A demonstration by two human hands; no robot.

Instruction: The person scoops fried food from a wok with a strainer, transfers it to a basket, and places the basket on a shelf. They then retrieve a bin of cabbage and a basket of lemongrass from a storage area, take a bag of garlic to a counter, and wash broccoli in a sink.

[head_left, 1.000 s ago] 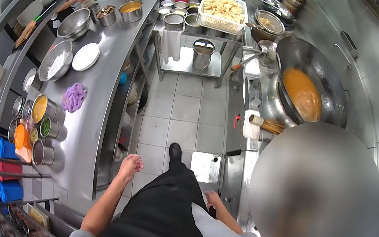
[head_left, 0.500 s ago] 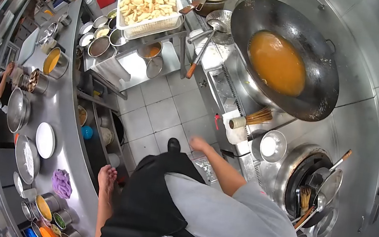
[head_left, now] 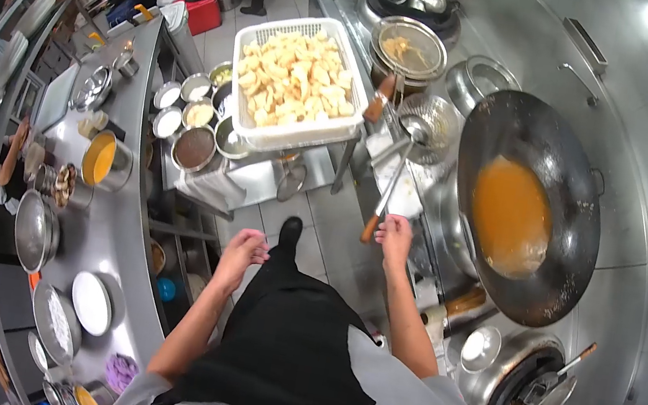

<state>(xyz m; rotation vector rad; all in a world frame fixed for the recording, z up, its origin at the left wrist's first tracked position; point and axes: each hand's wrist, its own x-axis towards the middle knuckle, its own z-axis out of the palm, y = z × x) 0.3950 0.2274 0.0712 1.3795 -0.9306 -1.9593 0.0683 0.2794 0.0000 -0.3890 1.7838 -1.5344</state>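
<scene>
My right hand [head_left: 395,237], fingers loosely bent and apart, hovers just beside the wooden handle end of a ladle [head_left: 388,196]. It does not look closed around the handle. My left hand [head_left: 247,251] is held in front of the black apron with loosely curled fingers and nothing visible in them. To the right, a large black wok [head_left: 566,249] holds orange-brown liquid [head_left: 511,215]. Ahead stands a white plastic basket [head_left: 344,127], heaped with pale yellow food pieces [head_left: 297,79]. The ladle's head rests by a perforated metal strainer [head_left: 436,135].
A round mesh sieve [head_left: 424,49] sits on a pot beyond the ladle. Small containers, including a dark-filled one [head_left: 195,148], stand below the basket. Along the left steel counter [head_left: 121,225] are pots, bowls and a white plate [head_left: 91,303]. Another person's arm [head_left: 12,153] shows at far left.
My view has moved forward toward the basket and wok. My right hand has come up beside the ladle handle, and my left hand has risen in front of the apron.
</scene>
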